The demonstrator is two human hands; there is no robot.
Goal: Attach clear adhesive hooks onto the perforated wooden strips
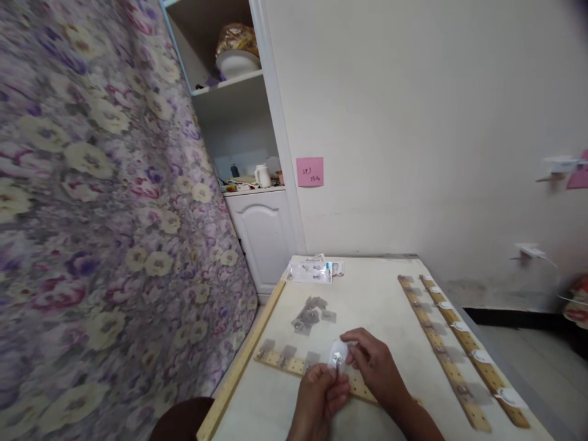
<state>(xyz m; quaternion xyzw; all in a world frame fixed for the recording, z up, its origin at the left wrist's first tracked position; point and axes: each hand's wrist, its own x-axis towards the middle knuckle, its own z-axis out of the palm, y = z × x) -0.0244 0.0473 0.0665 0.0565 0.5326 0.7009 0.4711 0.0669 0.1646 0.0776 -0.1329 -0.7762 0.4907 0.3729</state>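
My left hand (320,392) is closed, thumb and fingers pinching the lower end of a small white oval card (337,351) with a shiny metallic piece on it. From the right, my right hand (377,366) has its fingertips closed at the card's right edge. Both hands are above a wooden strip with holes (294,365), which they partly cover. Small see-through grey squares stand along this strip's left part. Beyond it lies a loose pile of similar grey pieces (309,316). What the shiny piece is, I cannot make out.
At the right of the table (358,288) lie a wooden strip with grey squares (441,352) and another with white cards (482,364). Printed packets (310,272) lie at the back left. A wooden bar (243,367) runs along the left edge, near a floral curtain (114,214).
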